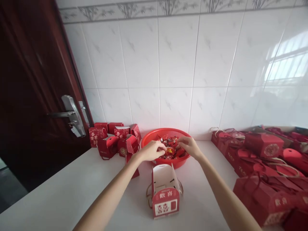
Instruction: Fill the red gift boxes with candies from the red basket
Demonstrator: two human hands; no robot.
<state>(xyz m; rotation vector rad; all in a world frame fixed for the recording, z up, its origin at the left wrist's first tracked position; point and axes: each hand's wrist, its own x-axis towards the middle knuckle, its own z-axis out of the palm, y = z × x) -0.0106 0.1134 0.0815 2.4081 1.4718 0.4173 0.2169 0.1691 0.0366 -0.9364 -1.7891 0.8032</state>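
Observation:
A round red plastic basket (176,165) stands near the wall, holding many small red-wrapped candies (169,151). Over its left side, my left hand (154,150) has curled fingers drawn toward the thumb, close above the candies. My right hand (189,146) reaches in from the right, fingers bent in a pinch at the candies. Whatever either hand may hold is too small to make out. In front of the basket sits an open red gift box (166,202) with a white inside, rope handles at both sides and printed Chinese characters; neither hand touches it.
Several closed red gift boxes (108,147) stand at the back left beside the dark door (36,80). One more red box is partly behind my left forearm. Many folded and assembled red boxes (264,146) pile up along the right. A white tiled wall (175,64) rises behind the white table (96,195).

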